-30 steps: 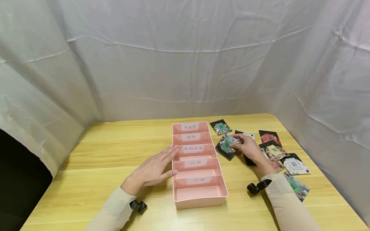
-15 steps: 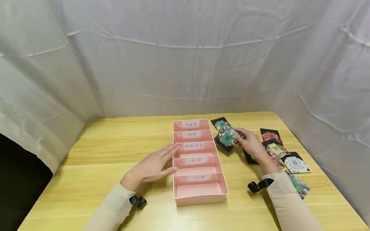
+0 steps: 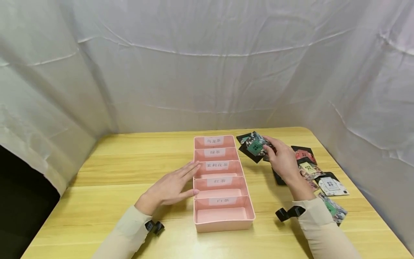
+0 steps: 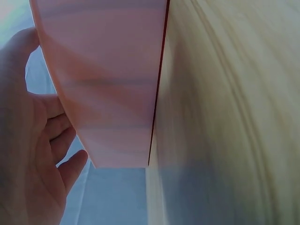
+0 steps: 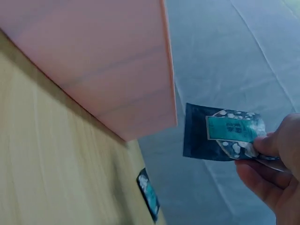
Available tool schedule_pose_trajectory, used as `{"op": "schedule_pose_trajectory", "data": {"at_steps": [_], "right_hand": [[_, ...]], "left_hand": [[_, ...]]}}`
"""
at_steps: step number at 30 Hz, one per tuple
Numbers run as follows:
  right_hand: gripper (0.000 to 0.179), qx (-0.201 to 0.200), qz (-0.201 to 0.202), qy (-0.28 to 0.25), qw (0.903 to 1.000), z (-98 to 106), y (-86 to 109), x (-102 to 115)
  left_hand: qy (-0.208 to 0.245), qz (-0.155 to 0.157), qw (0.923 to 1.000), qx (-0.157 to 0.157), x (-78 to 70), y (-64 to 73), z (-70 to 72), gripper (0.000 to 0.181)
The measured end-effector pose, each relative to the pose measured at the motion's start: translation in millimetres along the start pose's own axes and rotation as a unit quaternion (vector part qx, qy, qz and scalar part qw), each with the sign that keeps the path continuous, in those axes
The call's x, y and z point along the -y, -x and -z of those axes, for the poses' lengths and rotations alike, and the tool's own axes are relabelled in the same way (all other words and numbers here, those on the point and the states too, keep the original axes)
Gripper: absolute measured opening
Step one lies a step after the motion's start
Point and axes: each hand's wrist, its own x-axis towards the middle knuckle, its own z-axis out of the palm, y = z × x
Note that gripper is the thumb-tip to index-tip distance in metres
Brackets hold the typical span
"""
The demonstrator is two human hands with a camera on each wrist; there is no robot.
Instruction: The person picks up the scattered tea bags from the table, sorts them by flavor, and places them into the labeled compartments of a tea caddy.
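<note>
Between thumb and fingers my right hand (image 3: 283, 158) pinches a black tea sachet with a green label (image 3: 254, 147), lifted off the table to the right of the box. In the right wrist view the sachet (image 5: 225, 133) hangs in the air beyond the box's end. Another green-labelled sachet (image 5: 149, 194) lies on the table below it. My left hand (image 3: 171, 185) rests with fairly straight fingers on the left rim of the pink divided box (image 3: 223, 225). The left wrist view shows those fingertips touching the upper edge of the box wall (image 4: 103, 70).
Right of my right forearm lie several sachets: a red-labelled one (image 3: 304, 154), a yellow-labelled one (image 3: 308, 169), a white one (image 3: 331, 184) and a green-labelled one (image 3: 334, 208). Each box compartment has a white paper label (image 3: 217, 165). A pale curtain (image 3: 207, 90) hangs behind the wooden table (image 3: 136, 158).
The right hand has picked up the green-labelled sachet and moved it away from me, up over the one at the back. The left hand has stayed on the box rim.
</note>
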Motion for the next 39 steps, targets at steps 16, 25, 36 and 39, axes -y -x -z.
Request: {"op": "schedule_pose_trajectory", "data": {"at_steps": [16, 25, 36, 39], "right_hand": [[0.035, 0.108, 0.027, -0.122, 0.9862, -17.2, 0.9, 47.1], [0.032, 0.169, 0.084, -0.071, 0.9794, -41.4, -8.7, 62.8], [0.041, 0.269, 0.130, -0.053, 0.9528, -61.5, -8.4, 76.1], [0.038, 0.276, 0.151, -0.038, 0.9485, -65.5, -7.1, 79.1]], "left_hand": [[-0.034, -0.001, 0.9994, 0.006, 1.2, -8.0, -2.7, 0.083], [-0.047, 0.017, 0.9988, 0.002, 0.0, -5.7, -0.2, 0.087], [-0.047, 0.020, 0.9987, -0.001, -0.6, -5.5, -2.5, 0.090], [-0.045, 0.025, 0.9987, -0.001, -1.0, -5.3, -2.7, 0.092]]}}
